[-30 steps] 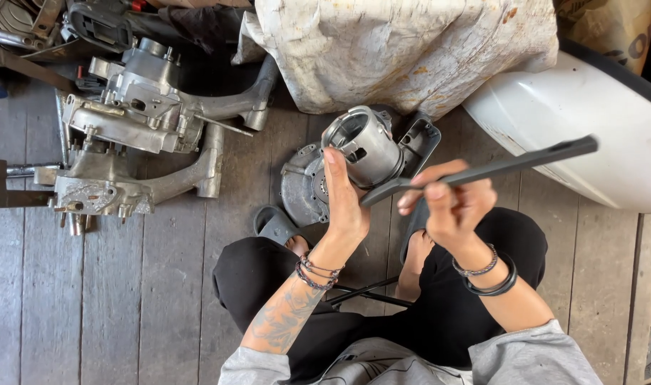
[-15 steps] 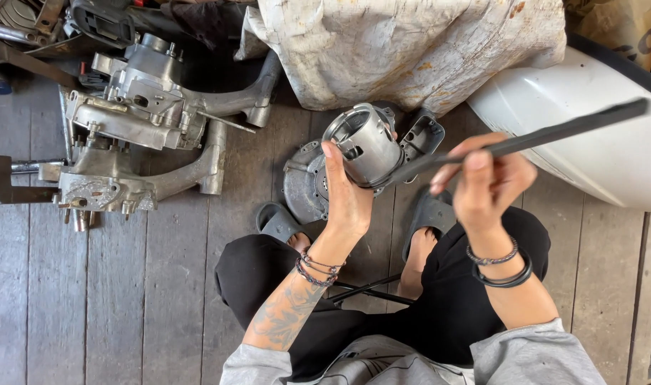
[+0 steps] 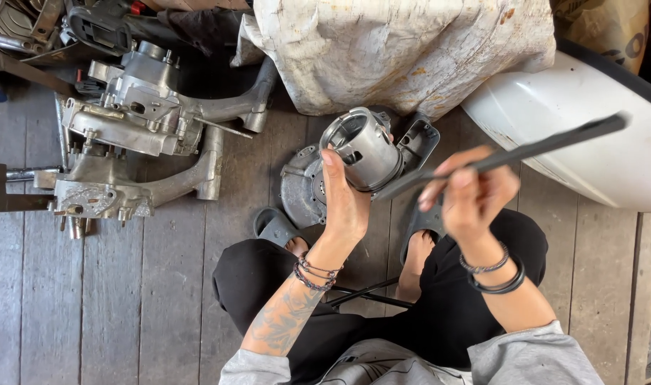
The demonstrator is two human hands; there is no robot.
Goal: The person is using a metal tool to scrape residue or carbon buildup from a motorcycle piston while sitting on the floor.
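Since the earlier frame, right hand (image 3: 471, 196) has dropped slightly, fingers closed around the long dark file (image 3: 511, 153), while left hand (image 3: 345, 203) grips the metal cylinder (image 3: 361, 147).

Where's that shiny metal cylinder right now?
In the head view, the metal cylinder sits top centre in the left hand, above a round grey cover, with the flat file touching its right side.
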